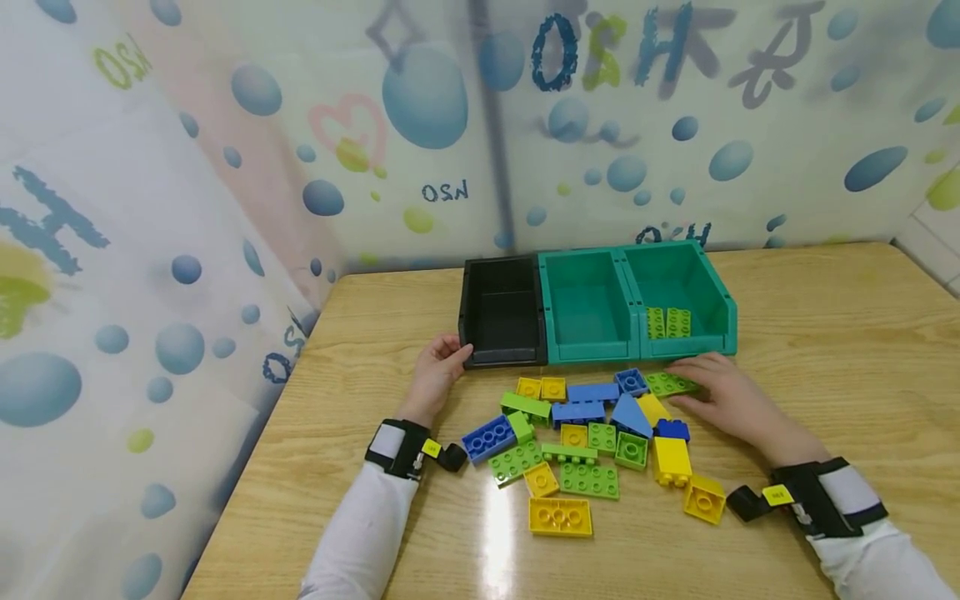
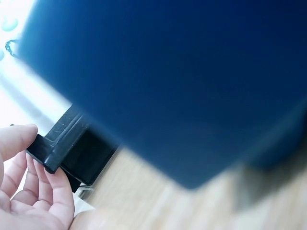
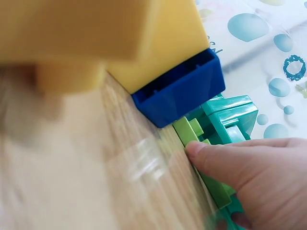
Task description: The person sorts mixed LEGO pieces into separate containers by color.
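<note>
My left hand grips the near left corner of a black bin. In the left wrist view the thumb lies on the rim and the fingers curl beneath it. My right hand pinches the right end of a flat green building brick, just in front of the right teal bin. In the right wrist view the thumb presses the side of that green brick; the other fingers are mostly hidden. Two green bricks sit inside the right teal bin.
A middle teal bin adjoins the black one. Several yellow, blue and green bricks lie scattered before the bins, including a blue brick and a yellow brick. A patterned curtain hangs behind the wooden table.
</note>
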A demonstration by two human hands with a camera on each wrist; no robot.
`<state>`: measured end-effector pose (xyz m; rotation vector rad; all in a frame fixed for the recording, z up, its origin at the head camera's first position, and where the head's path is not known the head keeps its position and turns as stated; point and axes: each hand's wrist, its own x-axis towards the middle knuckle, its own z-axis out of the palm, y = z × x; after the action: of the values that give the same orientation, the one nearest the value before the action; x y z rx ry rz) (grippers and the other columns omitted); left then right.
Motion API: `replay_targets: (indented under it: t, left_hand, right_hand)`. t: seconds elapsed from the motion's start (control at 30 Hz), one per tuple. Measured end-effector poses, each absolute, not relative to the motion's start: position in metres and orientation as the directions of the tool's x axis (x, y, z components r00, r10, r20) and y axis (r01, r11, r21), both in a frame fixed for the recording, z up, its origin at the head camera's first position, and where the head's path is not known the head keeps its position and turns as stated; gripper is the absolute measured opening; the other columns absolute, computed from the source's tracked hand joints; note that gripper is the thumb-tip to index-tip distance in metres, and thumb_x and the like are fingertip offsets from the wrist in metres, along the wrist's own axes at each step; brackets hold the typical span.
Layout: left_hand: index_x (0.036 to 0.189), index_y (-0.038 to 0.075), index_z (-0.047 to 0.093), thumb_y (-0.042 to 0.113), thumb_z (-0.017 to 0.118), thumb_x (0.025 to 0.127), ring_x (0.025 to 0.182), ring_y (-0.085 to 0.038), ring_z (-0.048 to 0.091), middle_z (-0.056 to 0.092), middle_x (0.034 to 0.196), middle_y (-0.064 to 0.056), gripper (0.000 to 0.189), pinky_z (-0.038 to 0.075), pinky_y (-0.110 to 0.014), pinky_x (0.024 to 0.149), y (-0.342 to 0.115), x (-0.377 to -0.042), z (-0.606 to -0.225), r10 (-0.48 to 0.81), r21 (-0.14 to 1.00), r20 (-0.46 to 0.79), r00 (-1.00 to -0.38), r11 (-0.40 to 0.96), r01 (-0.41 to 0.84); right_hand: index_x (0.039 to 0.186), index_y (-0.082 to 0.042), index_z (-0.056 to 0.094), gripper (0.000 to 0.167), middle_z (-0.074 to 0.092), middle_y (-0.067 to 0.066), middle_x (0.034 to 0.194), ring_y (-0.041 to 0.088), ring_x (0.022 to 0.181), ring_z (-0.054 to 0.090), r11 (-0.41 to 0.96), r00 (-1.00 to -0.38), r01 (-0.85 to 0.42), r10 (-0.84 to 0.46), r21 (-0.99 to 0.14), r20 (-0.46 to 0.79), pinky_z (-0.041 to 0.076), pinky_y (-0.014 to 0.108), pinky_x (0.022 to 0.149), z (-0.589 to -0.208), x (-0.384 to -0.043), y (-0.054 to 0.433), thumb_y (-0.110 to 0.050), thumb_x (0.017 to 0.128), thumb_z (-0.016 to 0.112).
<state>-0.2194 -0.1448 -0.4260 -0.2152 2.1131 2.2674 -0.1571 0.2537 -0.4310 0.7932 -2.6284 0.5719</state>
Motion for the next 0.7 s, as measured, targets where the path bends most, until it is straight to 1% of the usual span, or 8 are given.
replay_targets:
  t: [0.13, 0.33, 0.43, 0.53, 0.6, 0.7]
  left_hand:
    - [0.096, 0.008, 0.055, 0.007, 0.062, 0.090, 0.070, -0.008, 0.044, 0.048, 0.084, 0.003, 0.010, 0.038, -0.018, 0.058, -0.145, -0.219, -0.425, -0.070, 0.992, -0.120, -0.990, -0.058, -0.116]
    - [0.100, 0.008, 0.054, 0.009, 0.062, 0.091, 0.073, -0.009, 0.044, 0.047, 0.085, 0.003, 0.012, 0.040, -0.019, 0.061, -0.146, -0.216, -0.420, -0.047, 0.989, -0.145, -0.988, -0.041, -0.143]
    - [0.099, 0.007, 0.054, 0.007, 0.061, 0.091, 0.073, -0.009, 0.044, 0.047, 0.084, 0.003, 0.010, 0.040, -0.019, 0.061, -0.144, -0.210, -0.409, -0.036, 0.989, -0.145, -0.989, -0.041, -0.144]
    - [0.097, 0.006, 0.054, 0.005, 0.060, 0.091, 0.072, -0.009, 0.044, 0.047, 0.083, 0.003, 0.009, 0.040, -0.019, 0.061, -0.141, -0.204, -0.399, -0.031, 0.990, -0.139, -0.990, -0.042, -0.138]
    - [0.097, 0.007, 0.054, 0.006, 0.060, 0.091, 0.073, -0.009, 0.044, 0.046, 0.083, 0.003, 0.009, 0.040, -0.019, 0.062, -0.141, -0.203, -0.399, -0.033, 0.989, -0.144, -0.989, -0.041, -0.142]
    - [0.098, 0.006, 0.054, 0.006, 0.060, 0.091, 0.074, -0.009, 0.044, 0.046, 0.084, 0.003, 0.009, 0.040, -0.019, 0.063, -0.141, -0.204, -0.399, -0.034, 0.989, -0.145, -0.989, -0.038, -0.143]
  right_hand:
    - [0.104, -0.004, 0.069, 0.037, 0.067, 0.010, 0.102, 0.025, 0.094, 0.053, 0.770, -0.796, -0.575, -0.447, -0.278, 0.408, 0.045, 0.044, 0.078, -0.431, -0.158, 0.254, -0.012, 0.070, 0.081]
    - [0.104, -0.002, 0.068, 0.037, 0.066, 0.011, 0.100, 0.026, 0.092, 0.053, 0.784, -0.813, -0.551, -0.427, -0.286, 0.395, 0.046, 0.045, 0.078, -0.433, -0.157, 0.257, -0.013, 0.071, 0.081]
    - [0.105, -0.001, 0.067, 0.037, 0.064, 0.012, 0.098, 0.029, 0.091, 0.055, 0.793, -0.839, -0.518, -0.400, -0.319, 0.368, 0.048, 0.048, 0.079, -0.434, -0.157, 0.259, -0.014, 0.072, 0.081]
    - [0.104, -0.001, 0.067, 0.037, 0.063, 0.011, 0.098, 0.028, 0.090, 0.056, 0.797, -0.861, -0.485, -0.363, -0.359, 0.356, 0.049, 0.048, 0.078, -0.435, -0.156, 0.261, -0.014, 0.072, 0.081]
    - [0.104, -0.002, 0.067, 0.037, 0.062, 0.011, 0.097, 0.026, 0.088, 0.056, 0.797, -0.870, -0.465, -0.332, -0.384, 0.363, 0.049, 0.046, 0.076, -0.436, -0.156, 0.262, -0.014, 0.072, 0.081]
    - [0.103, -0.003, 0.067, 0.035, 0.062, 0.010, 0.096, 0.022, 0.085, 0.055, 0.800, -0.876, -0.443, -0.291, -0.404, 0.385, 0.048, 0.040, 0.072, -0.435, -0.155, 0.263, -0.014, 0.072, 0.081]
